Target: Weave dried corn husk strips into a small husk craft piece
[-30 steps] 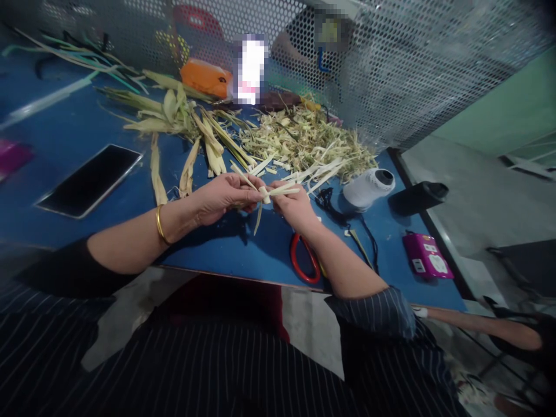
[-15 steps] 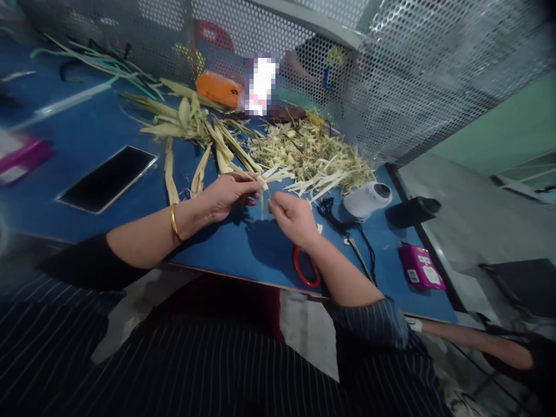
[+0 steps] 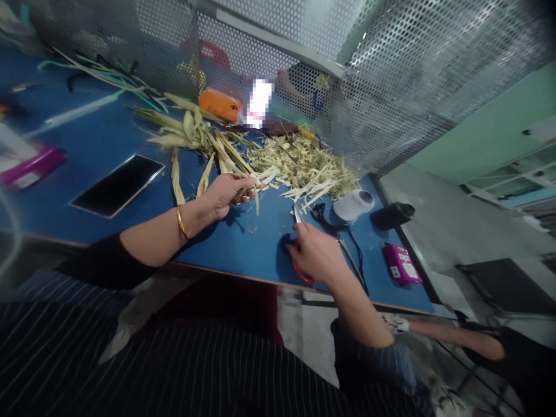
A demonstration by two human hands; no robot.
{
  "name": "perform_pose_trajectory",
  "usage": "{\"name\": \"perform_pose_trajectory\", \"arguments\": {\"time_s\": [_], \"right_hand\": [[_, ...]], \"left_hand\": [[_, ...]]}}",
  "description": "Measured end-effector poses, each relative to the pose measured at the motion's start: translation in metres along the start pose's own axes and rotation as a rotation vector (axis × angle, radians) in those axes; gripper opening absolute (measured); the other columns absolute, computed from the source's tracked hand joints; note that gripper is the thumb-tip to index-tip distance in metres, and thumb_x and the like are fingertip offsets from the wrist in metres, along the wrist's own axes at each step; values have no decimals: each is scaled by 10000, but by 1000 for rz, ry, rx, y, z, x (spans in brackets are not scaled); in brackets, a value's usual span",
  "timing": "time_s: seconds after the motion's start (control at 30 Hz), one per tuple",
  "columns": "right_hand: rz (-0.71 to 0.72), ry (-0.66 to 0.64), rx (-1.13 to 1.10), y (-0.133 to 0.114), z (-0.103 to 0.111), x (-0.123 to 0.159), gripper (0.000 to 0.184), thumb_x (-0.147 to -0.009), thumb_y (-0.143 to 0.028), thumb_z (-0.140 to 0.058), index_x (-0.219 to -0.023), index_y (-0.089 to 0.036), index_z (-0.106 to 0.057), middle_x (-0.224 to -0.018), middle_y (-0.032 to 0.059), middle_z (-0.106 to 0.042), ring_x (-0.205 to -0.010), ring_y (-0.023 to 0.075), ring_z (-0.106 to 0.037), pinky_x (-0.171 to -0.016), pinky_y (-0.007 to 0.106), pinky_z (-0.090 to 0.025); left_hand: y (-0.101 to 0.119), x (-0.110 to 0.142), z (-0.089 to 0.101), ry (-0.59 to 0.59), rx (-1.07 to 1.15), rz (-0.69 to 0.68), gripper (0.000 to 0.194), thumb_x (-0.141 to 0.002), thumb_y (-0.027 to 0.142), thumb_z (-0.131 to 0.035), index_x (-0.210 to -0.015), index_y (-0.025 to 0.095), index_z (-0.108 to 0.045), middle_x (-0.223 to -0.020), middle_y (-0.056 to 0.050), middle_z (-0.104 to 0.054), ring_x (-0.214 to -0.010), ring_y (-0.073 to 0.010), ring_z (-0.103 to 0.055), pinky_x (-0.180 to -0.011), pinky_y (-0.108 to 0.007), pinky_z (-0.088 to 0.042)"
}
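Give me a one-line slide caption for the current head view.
Left hand holding pale plant strips, right hand on red-handled scissors at a blue table.

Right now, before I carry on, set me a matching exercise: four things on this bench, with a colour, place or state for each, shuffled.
1. Left hand
2. Scissors
3. Phone
4. Spool

a. White, dark at one end
b. Dark screen facing up
c. Holding pale strips
d. Red-handled, partly covered by the right hand

Pairs: 1-c, 2-d, 3-b, 4-a
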State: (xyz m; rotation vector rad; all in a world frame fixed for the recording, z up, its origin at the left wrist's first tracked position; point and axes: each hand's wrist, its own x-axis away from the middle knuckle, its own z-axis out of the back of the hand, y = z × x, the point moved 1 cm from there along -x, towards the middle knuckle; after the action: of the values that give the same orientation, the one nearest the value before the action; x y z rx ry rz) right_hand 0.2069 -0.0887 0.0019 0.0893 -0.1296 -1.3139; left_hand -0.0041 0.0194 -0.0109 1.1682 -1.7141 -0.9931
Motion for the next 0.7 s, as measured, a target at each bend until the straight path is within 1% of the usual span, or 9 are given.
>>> {"name": "perform_pose_trajectory", "arguments": {"time_s": [0.03,0.1,0.2,0.3,0.4,0.47,0.57,0.63,0.7], "right_hand": [[-79,-6,29,1,-4,10,288,-896,-368,-510,-1050,-131,-567,-969,134,-637,-833,251,-621,-608,313,-340],[-174,34,31,2,-13,28,306,-910,-377,-476,-1076,-134,-557,-987,137,-621,-882,264,-616,-635,315,-371],[-258,102,-5,5,-23,43,338,-908,-322,-455,-1180,-137,-531,-1046,145,-605,-948,266,-600,-687,311,-404],[-300,92,-2,11,-29,42,403,-868,-284,-480,-1240,-133,-514,-1029,146,-611,-938,266,-603,-689,307,-401],[-318,31,21,18,-30,32,437,-829,-261,-494,-1241,-119,-531,-953,136,-638,-827,250,-627,-660,305,-385],[-355,17,7,23,-30,27,470,-802,-241,-502,-1250,-106,-537,-956,150,-657,-792,248,-638,-652,306,-387],[-393,34,-124,29,-30,26,573,-771,-225,-520,-1334,-119,-505,-1044,160,-682,-835,252,-652,-693,311,-420],[-399,67,-281,33,-31,30,618,-767,-241,-535,-1379,-170,-492,-1019,113,-705,-812,234,-650,-721,316,-439],[-378,119,-526,35,-32,32,611,-772,-269,-550,-1379,-211,-503,-948,63,-710,-755,202,-635,-727,316,-456]], "left_hand": [[1,1,0,4,-2,1,153,-691,229,-774,-755,98,-728,-964,-123,-730,-594,-53,-550,-450,-137,-417],[1,2,-1,5,-9,1,161,-688,241,-783,-743,98,-732,-962,-128,-729,-607,-59,-553,-446,-138,-413],[1,1,-1,0,-14,0,168,-689,246,-782,-748,94,-742,-997,-136,-721,-630,-60,-559,-443,-123,-402],[0,-2,1,2,-13,2,168,-688,239,-769,-772,95,-746,-1067,-142,-711,-643,-63,-577,-443,-123,-401],[-1,-5,3,-11,-32,2,163,-704,242,-751,-780,98,-749,-1085,-139,-713,-635,-63,-581,-444,-132,-403],[-1,-6,5,-19,-46,3,157,-728,238,-736,-791,95,-751,-1079,-140,-714,-634,-60,-576,-450,-133,-405],[-1,-7,5,-14,-40,7,132,-754,217,-719,-796,95,-748,-1075,-136,-714,-650,-65,-587,-455,-135,-411],[-1,-6,6,-13,-31,10,116,-758,205,-718,-796,98,-743,-1064,-128,-715,-658,-70,-596,-454,-138,-409],[-2,-6,5,-16,-37,13,126,-757,212,-727,-817,103,-745,-1040,-116,-716,-669,-75,-607,-463,-143,-416]]}}
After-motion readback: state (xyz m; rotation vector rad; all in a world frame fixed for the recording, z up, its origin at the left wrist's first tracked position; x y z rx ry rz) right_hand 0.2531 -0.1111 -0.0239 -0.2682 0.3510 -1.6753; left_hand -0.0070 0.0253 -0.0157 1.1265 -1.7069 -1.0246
